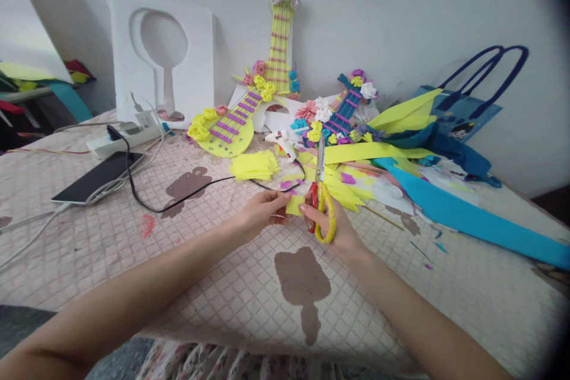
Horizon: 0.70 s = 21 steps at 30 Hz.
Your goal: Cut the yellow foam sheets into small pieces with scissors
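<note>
Between my two hands is a small piece of yellow paper point(294, 205), pinched at its left side by my left hand point(269, 209). My right hand point(332, 222) is closed around the scissors point(327, 214), which have red and yellow handles and blades pointing away from me. The thumb and fingertips of that hand also touch the right edge of the paper piece. Just beyond my hands lies a stack of yellow paper pieces point(255, 165). A white glue gun point(284, 145) rests behind it, and yellow paper scraps point(342, 187) spread to the right.
Paper-flowered toy guitars point(231, 124) lean at the back near a white cut-out board point(198, 65). On the left are a phone point(98, 177), a power strip point(127, 139) and a black cable point(191, 196). Blue paper strips point(467, 208) and a blue bag point(481, 110) occupy the right.
</note>
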{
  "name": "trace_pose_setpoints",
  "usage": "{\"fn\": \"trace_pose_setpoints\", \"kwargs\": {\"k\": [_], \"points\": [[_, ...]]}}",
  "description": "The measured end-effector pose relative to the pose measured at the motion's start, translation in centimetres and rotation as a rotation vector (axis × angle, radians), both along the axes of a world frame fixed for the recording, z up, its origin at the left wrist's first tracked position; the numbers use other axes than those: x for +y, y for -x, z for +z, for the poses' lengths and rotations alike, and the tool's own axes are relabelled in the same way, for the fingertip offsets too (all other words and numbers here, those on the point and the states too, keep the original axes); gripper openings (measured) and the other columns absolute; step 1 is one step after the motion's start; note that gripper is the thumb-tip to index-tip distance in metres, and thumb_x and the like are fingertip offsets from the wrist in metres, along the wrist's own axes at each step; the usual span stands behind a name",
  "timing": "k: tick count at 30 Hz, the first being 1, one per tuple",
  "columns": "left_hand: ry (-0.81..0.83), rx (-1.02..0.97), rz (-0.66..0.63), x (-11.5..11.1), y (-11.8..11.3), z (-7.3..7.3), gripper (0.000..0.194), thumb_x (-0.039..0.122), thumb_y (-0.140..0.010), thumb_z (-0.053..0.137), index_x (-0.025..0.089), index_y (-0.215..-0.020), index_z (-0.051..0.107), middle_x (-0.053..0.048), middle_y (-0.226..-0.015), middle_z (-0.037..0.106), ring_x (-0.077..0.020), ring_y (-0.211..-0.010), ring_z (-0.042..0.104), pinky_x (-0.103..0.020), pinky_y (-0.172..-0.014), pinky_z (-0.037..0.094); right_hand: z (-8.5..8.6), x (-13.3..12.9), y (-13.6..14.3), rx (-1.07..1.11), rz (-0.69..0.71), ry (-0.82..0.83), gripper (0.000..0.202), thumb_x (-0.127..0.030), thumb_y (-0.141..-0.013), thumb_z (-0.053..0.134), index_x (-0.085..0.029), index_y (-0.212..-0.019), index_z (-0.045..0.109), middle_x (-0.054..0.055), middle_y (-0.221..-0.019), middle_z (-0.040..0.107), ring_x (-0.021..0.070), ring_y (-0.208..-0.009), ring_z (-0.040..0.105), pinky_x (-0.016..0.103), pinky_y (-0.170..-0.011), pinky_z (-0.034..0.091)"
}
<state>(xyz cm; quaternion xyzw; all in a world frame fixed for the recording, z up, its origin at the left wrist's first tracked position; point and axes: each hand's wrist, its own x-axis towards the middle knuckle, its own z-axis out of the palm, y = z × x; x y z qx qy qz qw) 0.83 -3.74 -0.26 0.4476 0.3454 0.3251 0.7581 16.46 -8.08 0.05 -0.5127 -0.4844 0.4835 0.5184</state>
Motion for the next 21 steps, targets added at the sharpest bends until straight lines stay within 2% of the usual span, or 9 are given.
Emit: {"fn": "trace_pose_setpoints", "kwargs": {"k": [4,11,21], "points": [[-0.060,0.043,-0.007,0.24,0.23,0.04,0.035,0.046,-0.070,0.066,0.013,-0.077,0.057,-0.002,-0.071,0.058,-0.0086,-0.062,0.055,-0.026,-0.064,0.045,-0.12,0.02,-0.12,0.023,-0.001,0.012,0.026,-0.032,-0.068,0.066,-0.021,-0.078,0.045,-0.008,-0.055,0.044,0.0063,-0.040,0.041,0.020,-0.038,0.032],[-0.151,0.134,0.014,0.19,0.24,0.43,0.032,0.038,-0.064,0.072,0.013,-0.071,0.054,0.001,-0.060,0.057,-0.0069,-0.054,0.054,-0.023,-0.059,0.044,-0.61,0.14,-0.35,0.044,0.012,0.031,0.029,-0.034,-0.068,0.068,-0.021,-0.081,0.046,-0.008,-0.057,0.045,0.0064,-0.040,0.041,0.020,-0.038,0.032],[-0.186,0.168,0.026,0.02,0.22,0.59,0.031,0.037,-0.063,0.073,0.013,-0.070,0.054,0.001,-0.057,0.057,-0.0067,-0.050,0.053,-0.021,-0.054,0.042,-0.20,0.05,-0.06,0.032,-0.013,0.007,0.028,-0.033,-0.067,0.068,-0.021,-0.079,0.046,-0.009,-0.055,0.044,0.0059,-0.039,0.040,0.020,-0.038,0.032]]}}
